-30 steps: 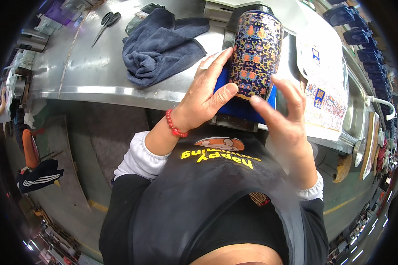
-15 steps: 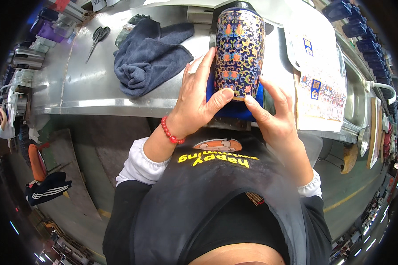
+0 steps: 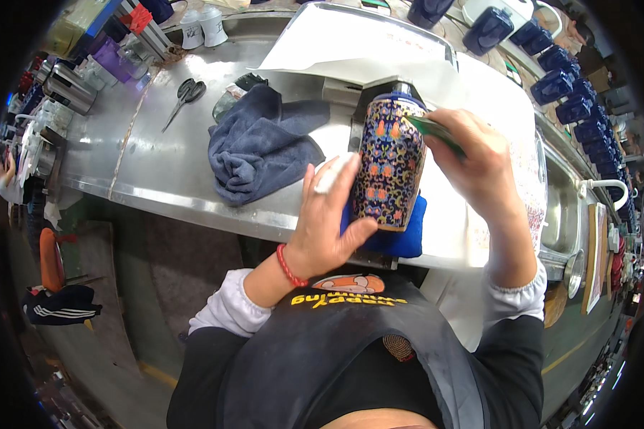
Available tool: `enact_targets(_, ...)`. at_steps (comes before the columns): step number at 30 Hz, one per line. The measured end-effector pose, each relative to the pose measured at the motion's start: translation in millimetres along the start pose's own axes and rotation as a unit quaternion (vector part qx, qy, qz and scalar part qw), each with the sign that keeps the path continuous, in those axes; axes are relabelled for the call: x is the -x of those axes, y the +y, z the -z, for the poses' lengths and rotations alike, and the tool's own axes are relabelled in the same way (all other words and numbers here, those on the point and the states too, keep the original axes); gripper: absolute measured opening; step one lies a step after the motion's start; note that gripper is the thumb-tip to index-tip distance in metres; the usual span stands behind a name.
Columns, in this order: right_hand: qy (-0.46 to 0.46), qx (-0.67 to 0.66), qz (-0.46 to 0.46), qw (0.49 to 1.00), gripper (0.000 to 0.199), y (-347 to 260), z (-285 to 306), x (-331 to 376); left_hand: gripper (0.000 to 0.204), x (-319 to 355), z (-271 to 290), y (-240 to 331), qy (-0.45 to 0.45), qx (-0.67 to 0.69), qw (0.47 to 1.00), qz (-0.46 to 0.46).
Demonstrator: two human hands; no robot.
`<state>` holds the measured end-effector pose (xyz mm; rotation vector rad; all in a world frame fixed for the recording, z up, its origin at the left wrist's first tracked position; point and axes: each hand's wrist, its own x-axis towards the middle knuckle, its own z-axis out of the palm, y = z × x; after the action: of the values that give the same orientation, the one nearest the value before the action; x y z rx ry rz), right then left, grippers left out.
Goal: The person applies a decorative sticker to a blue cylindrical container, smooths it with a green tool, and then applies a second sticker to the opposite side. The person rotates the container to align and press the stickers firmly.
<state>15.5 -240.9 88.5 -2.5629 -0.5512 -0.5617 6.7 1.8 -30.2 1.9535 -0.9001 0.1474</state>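
Observation:
A dark blue bottle with a colourful floral pattern lies on its side, its narrower end at a dark holder. Under its near end is a bright blue cloth. My left hand lies along the bottle's left side with fingers stretched, its thumb by the near bottom edge; something white wraps one finger. My right hand grips a flat green scraper, whose tip meets the pattern near the bottle's far right shoulder.
Left of the bottle a crumpled grey-blue towel lies on the metal bench, with black scissors beyond. White sheets cover the back. At right are a sink, a white tap and several dark blue bottles.
The view has shifted, so the bench sits lower. My right hand has left the bottle's near end and now holds the green scraper against its far right side. My left hand stays alongside the bottle.

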Motion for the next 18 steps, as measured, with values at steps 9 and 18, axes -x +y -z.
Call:
enact_targets(9,-0.059,0.107,-0.009,0.993,0.066,-12.3,-27.9,39.5,0.095,-30.3,4.8,-18.3,-0.011,0.012,0.999,-0.047)
enact_targets(18,-0.061,0.139,-0.034,0.988,0.07,-9.5,-29.4,24.0,0.1,-50.9,3.0,-30.6,-0.016,0.051,0.998,-0.038)
